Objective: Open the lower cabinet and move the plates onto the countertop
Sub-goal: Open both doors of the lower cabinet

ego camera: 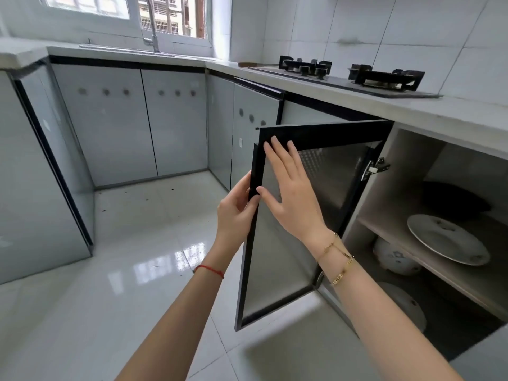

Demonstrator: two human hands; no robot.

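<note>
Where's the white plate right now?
Head view, right side: the white plate lies on the middle shelf of the open cabinet, in front of a dark pan, above white bowls.

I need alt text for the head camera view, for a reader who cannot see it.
Both hands hold a lower cabinet door swung open: the left hand grips its free edge, the right hand lies flat on its inner panel. Inside, a white plate sits on the shelf, with white dishes below; the countertop above carries a gas stove.
</note>
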